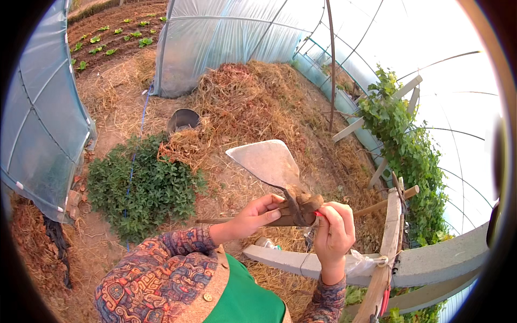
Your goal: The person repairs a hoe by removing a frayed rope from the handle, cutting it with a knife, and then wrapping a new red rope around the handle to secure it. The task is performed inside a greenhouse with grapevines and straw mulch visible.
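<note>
A hoe with a broad, pale metal blade (269, 161) is held up in front of me, its blade pointing away. My left hand (252, 216) is closed around the neck of the hoe, its thumb on top beside the brown socket. At the socket's right end, my right hand (335, 231) pinches a small red object (319, 213); the fingers cover most of it, so its kind is unclear. A wooden pole (386, 201) shows to the right of that hand; whether it joins the hoe is hidden.
A concrete beam (312, 264) and a wooden post (385, 250) stand close on the right, below a leafy vine (396, 126). Ahead lie a straw heap (247, 102) and a dark bucket (183, 118). Green plants (142, 188), crossed by a blue line (131, 175), grow at left.
</note>
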Demonstrator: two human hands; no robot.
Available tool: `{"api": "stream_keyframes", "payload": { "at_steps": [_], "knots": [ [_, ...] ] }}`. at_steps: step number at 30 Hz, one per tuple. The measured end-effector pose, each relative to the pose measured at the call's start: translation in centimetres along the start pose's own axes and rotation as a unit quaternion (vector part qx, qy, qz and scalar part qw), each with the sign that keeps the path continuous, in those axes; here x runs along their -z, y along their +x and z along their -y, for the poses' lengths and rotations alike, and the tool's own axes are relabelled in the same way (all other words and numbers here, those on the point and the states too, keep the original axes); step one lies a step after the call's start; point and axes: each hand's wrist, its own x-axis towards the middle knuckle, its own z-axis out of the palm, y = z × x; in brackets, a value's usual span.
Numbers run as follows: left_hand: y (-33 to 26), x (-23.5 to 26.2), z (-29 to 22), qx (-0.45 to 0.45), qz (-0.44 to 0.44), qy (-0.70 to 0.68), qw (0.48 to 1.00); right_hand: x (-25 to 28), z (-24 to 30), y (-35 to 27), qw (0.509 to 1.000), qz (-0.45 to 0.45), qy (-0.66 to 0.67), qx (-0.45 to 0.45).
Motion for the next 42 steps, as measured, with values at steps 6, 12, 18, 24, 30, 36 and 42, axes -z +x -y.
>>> {"api": "stream_keyframes", "payload": {
  "at_steps": [6, 12, 18, 24, 30, 36, 42],
  "knots": [
    [0.3, -0.2, 0.3, 0.005, 0.001, -0.009, 1.000, 0.9, 0.9, -0.4, 0.999, -0.020, -0.019, -0.025],
    [0.1, 0.0, 1.6, -0.016, -0.047, -0.011, 0.999, 1.6, 2.6, -0.8, 0.991, -0.007, 0.039, -0.128],
    [0.3, -0.6, 1.0, -0.036, -0.036, 0.014, 0.999, 2.3, 3.1, -0.6, 0.987, 0.037, 0.042, -0.150],
    [0.2, -0.9, 1.0, -0.055, -0.045, 0.041, 0.997, 2.3, 3.1, 0.1, 0.986, 0.076, 0.029, -0.147],
    [0.0, -1.4, 0.8, -0.068, -0.064, 0.051, 0.994, 2.8, 3.5, 1.1, 0.986, 0.127, -0.024, -0.103],
    [0.0, -1.4, 0.8, -0.062, -0.073, 0.053, 0.994, 2.5, 4.1, 1.7, 0.985, 0.130, -0.101, -0.057],
    [0.2, -1.3, 0.6, -0.074, -0.060, 0.032, 0.995, 1.3, 3.6, -0.1, 0.991, 0.069, -0.061, -0.097]
  ]
}}
